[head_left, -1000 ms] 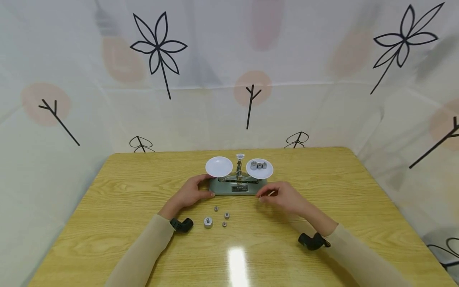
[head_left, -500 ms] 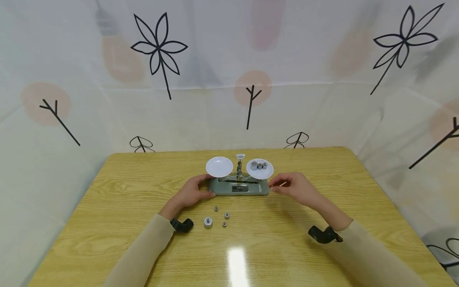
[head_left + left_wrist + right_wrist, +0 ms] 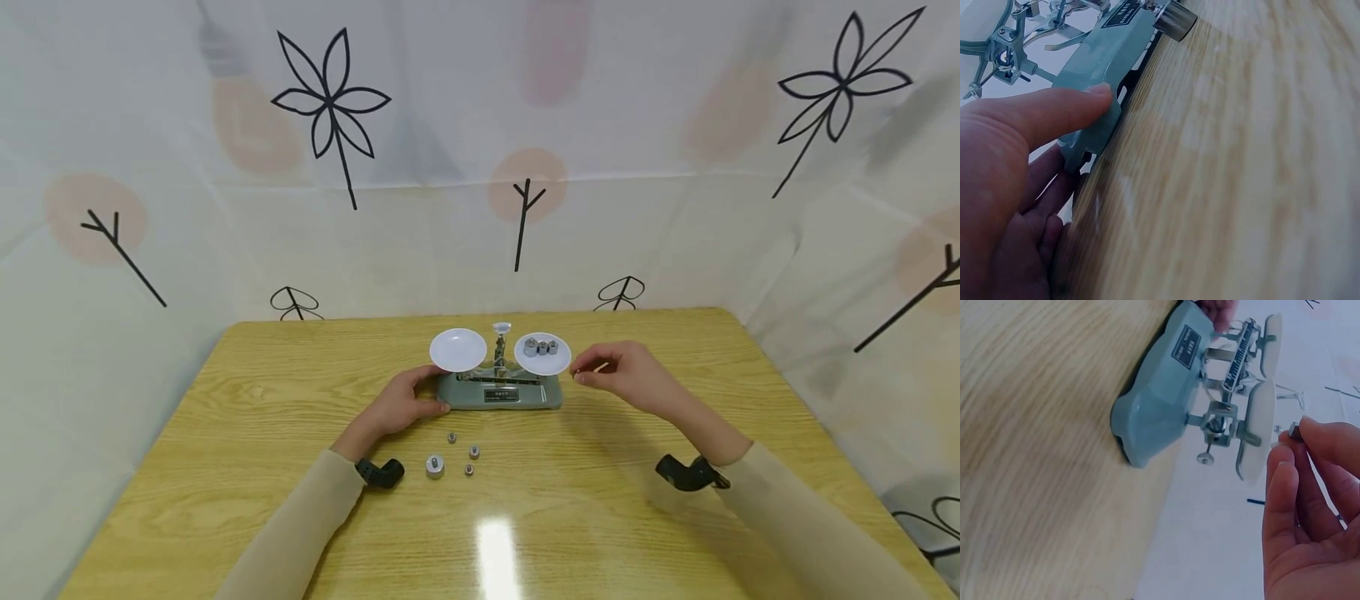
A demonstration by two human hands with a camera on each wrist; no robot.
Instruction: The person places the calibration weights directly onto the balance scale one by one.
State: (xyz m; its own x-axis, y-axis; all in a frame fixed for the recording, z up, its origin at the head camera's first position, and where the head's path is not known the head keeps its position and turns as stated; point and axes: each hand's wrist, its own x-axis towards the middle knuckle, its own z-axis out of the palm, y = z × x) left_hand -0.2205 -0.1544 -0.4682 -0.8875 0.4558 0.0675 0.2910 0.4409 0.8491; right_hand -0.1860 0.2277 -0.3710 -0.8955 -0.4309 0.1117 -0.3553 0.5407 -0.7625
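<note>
A scale [image 3: 498,393] is standing toward the back of the tabletop [image 3: 315,358], and a cloth [image 3: 420,242] is hanging behind it. I'm seeing three weights [image 3: 543,348] sitting side by side in the right pan [image 3: 551,364]. The left pan [image 3: 458,349] is resting across from it. A left hand [image 3: 401,402] is gripping the base's left end, thumb lying along the front. Just right of the right pan, a right hand [image 3: 626,377] is pinching a small weight [image 3: 1295,430]. Before the scale, left of its middle, four loose weights [image 3: 435,467] are standing, one lying farther left than the others.
</note>
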